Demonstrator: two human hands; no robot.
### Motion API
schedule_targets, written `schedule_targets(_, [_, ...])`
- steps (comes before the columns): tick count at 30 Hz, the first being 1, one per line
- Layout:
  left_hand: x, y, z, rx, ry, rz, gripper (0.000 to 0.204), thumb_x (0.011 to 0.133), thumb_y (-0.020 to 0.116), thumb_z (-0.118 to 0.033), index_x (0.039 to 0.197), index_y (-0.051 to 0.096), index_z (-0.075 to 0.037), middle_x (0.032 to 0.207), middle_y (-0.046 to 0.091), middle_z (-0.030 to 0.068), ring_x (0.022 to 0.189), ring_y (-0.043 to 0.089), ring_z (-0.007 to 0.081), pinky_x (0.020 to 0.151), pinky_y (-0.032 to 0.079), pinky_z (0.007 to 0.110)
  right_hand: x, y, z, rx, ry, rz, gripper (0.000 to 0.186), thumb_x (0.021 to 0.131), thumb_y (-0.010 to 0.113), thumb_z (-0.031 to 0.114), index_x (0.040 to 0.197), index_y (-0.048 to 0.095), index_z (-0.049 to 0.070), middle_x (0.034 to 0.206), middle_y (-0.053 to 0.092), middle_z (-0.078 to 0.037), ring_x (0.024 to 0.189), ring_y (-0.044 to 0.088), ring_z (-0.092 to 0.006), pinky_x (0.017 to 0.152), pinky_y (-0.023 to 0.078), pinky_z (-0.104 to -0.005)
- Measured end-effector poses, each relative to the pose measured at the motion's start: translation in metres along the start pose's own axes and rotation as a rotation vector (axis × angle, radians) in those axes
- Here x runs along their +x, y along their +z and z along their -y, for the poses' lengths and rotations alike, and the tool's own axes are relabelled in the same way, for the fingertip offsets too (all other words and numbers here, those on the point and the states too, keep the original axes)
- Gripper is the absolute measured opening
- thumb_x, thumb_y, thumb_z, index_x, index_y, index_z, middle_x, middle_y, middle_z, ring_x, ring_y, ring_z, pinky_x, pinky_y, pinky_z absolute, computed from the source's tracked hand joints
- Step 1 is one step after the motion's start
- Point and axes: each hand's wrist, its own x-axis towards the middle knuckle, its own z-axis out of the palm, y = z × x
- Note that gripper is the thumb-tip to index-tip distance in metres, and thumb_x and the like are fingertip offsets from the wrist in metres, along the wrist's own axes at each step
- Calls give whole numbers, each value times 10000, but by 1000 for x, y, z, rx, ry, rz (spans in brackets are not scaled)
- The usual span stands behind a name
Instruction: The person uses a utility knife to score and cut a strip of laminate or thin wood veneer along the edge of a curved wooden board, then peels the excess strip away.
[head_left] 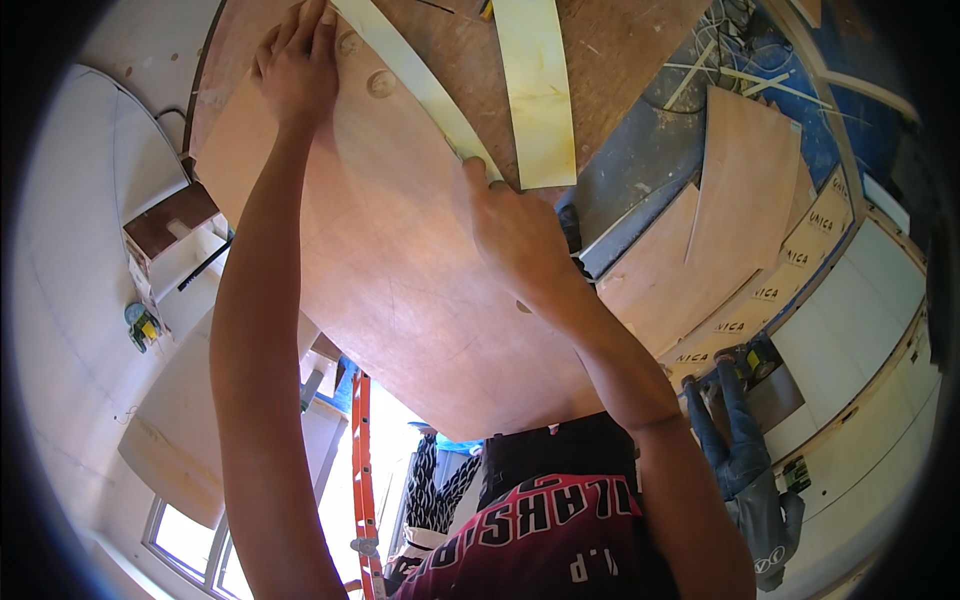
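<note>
A wide tan plywood panel (pixel 400 300) with round patches lies beneath my forearms, its near edge at my waist. Along its far edge runs a thin pale-yellow strip (pixel 420 85), slanting down to the right. My left hand (pixel 298 70) rests with fingers stretched out on the panel's far left corner, close to the strip's upper end. At the strip's lower end my right hand (pixel 515 225) is closed, thumb and finger pinching it against the panel edge; the fingertips are partly hidden. A second, wider pale-yellow strip (pixel 538 95) lies just beyond on the brown wooden tabletop (pixel 630 60).
More plywood sheets (pixel 745 180) lean at the right, near cables and offcuts (pixel 700 70) on the floor. A person in jeans (pixel 740 450) stands at the lower right. An orange ladder (pixel 362 470) and another person's patterned trousers (pixel 425 490) show behind me. A green power tool (pixel 142 325) lies left.
</note>
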Motion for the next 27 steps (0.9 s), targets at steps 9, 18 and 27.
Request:
schedule_targets(9, [1, 8, 24, 88, 174, -26, 480, 1091, 443, -538, 1511, 596, -364, 1591, 553, -65, 1438, 479, 330, 1208, 285, 590, -1, -1, 4, 109, 76, 106, 123, 988, 566, 43, 1080, 520, -25, 793, 741, -232, 755, 779, -387, 648, 636, -462])
schedule_targets(18, [0, 0, 4, -12, 41, -26, 480, 1101, 406, -549, 1539, 559, -427, 1588, 550, -83, 1442, 478, 319, 1225, 293, 546, -42, -20, -4, 33, 164, 355, 145, 1008, 558, 55, 1113, 472, 3, 792, 740, -243, 741, 778, -388, 636, 636, -460])
schedule_targets(27, [2, 5, 14, 5, 71, -41, 469, 1102, 414, -532, 1544, 546, -444, 1586, 547, -106, 1443, 488, 315, 1227, 314, 527, -50, -9, 0, 29, 169, 287, 195, 1004, 570, 69, 1160, 486, -11, 773, 739, -227, 707, 773, -372, 606, 631, -448])
